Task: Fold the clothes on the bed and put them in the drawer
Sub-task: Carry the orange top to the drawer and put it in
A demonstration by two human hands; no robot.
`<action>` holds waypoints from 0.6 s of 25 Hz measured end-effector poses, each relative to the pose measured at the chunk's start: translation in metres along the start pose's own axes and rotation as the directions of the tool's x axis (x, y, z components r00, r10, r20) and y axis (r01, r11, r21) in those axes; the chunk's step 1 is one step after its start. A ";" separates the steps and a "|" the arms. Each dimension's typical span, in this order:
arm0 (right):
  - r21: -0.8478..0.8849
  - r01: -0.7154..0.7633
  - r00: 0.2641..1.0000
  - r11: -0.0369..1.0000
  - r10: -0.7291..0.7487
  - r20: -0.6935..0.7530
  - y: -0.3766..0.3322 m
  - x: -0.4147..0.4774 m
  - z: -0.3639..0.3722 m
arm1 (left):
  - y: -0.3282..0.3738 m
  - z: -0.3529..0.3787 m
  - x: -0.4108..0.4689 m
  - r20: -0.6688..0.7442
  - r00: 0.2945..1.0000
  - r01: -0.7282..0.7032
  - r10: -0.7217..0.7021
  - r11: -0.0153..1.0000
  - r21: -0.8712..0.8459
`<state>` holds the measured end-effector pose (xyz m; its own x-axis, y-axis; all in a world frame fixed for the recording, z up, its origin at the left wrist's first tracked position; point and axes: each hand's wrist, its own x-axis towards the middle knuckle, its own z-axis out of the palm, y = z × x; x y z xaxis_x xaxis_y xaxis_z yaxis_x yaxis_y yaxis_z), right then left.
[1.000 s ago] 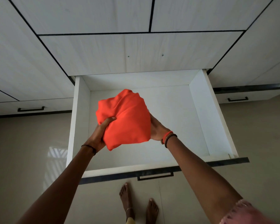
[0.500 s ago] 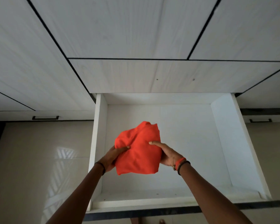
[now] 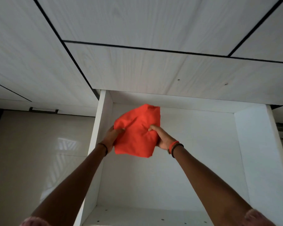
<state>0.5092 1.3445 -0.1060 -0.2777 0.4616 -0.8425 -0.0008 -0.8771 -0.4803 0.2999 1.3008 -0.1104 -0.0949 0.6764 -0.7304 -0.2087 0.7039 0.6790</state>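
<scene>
1. I see a folded orange cloth (image 3: 137, 132) held inside the open white drawer (image 3: 258, 152), near its back left corner.
2. The left hand (image 3: 112, 137) grips the left edge of the cloth. Its thumb lies on top and its fingers are tucked under the fabric.
3. The right hand (image 3: 162, 137) grips the right side of the cloth. Its thumb pushes into the top and makes a small dent, and its fingers curl below.
4. Both arms reach forward from the bottom of my view, and the cloth sits between the two hands.
5. The cloth is a lumpy bundle. Its far end is close to the back wall of the drawer.
6. I cannot tell if the cloth touches the bottom of the drawer or hangs just above it.
7. The right wrist has an orange band (image 3: 173, 146) with a dark bead band (image 3: 178, 148) just beside it. The left wrist has a thin black band (image 3: 104, 147).
8. A bit of pink sleeve (image 3: 256, 217) shows at the bottom right corner.
9. Above the drawer are pale cupboard doors (image 3: 137, 70) with black lines between them.
10. To the left is a shiny beige floor (image 3: 39, 152). A closed drawer there has a dark handle (image 3: 43, 110).
</scene>
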 end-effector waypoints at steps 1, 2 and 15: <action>-0.019 0.012 1.000 1.000 -0.012 0.012 -0.008 0.016 0.000 | 0.003 -0.002 0.014 -0.038 0.999 -0.015 0.015 1.000 -0.001; -0.044 0.025 1.000 0.999 -0.025 0.010 -0.016 0.031 0.000 | 0.007 -0.003 0.027 -0.071 0.997 -0.016 0.016 1.000 -0.003; -0.178 -0.035 0.992 0.983 0.013 -0.126 0.006 0.075 0.001 | -0.022 0.026 0.046 -0.171 0.929 0.339 -0.328 0.940 0.033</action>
<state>0.4874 1.3743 -0.1721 -0.1540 0.4636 -0.8726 0.1799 -0.8552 -0.4861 0.3257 1.3221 -0.1569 -0.1857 0.3602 -0.9142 -0.1963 0.8980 0.3937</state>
